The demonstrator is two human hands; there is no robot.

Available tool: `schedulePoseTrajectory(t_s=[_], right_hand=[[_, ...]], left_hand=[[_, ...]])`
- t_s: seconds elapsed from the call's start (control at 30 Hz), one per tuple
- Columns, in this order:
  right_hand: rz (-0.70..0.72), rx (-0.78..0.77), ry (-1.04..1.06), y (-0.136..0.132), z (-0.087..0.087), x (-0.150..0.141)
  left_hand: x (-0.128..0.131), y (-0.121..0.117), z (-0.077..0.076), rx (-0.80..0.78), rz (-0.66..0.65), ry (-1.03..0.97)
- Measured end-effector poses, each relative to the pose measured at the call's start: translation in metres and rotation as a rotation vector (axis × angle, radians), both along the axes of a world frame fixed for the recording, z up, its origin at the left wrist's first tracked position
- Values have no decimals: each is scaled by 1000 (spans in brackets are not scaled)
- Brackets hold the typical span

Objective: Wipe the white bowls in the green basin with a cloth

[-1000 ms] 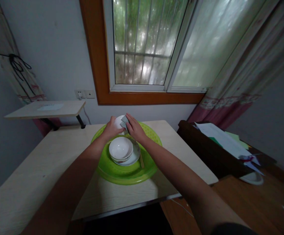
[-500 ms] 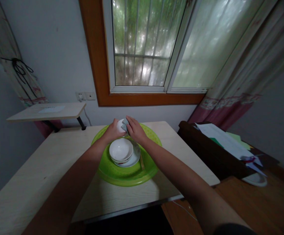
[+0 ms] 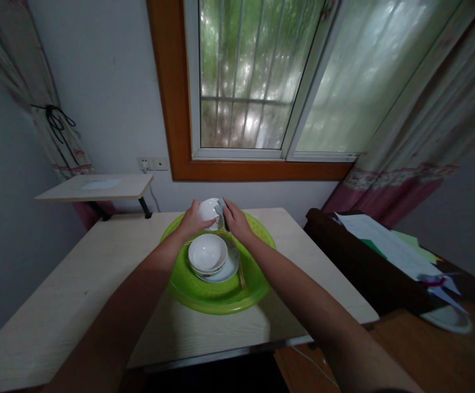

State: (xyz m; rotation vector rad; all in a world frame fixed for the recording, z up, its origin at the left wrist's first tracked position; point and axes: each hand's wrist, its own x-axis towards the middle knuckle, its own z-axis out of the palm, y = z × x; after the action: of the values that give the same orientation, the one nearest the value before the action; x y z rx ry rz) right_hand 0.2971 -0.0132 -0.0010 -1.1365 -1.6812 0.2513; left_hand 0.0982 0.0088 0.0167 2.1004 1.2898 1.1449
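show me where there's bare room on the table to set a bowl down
Bare table left of the green basin, plus a narrower strip on its right. The basin is crowded: stacked bowls, left hand and right hand on a small bowl.

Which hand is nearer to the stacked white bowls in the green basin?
Left. The left hand is just behind the stacked bowls, holding a small white bowl. The right hand is behind them to the right, pressing a cloth against that bowl.

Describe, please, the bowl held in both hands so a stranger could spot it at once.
On the pale table under the window sits a green basin. At its far rim, the small white bowl is lifted between both hands, unlike the stacked bowls resting lower.
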Motion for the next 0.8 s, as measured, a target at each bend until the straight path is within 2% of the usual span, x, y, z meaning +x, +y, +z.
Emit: schedulePoseTrajectory(t_s=[0.1, 0.2, 0.3, 0.53, 0.67, 0.8], right_hand=[[7, -53, 67, 3, -3, 5], [7, -27, 35, 2, -3, 4], [20, 39, -48, -3, 0, -1], [172, 193, -296, -18, 14, -18], [109, 150, -170, -13, 12, -13], [58, -10, 19, -3, 3, 0]], left_hand=[[-1, 2, 0, -20, 17, -32], [-1, 3, -1, -35, 8, -25], [0, 2, -2, -31, -39, -5], [3, -2, -3, -21, -110, 19], [1, -2, -1, -7, -65, -10], [-4, 2, 1, -16, -7, -109]])
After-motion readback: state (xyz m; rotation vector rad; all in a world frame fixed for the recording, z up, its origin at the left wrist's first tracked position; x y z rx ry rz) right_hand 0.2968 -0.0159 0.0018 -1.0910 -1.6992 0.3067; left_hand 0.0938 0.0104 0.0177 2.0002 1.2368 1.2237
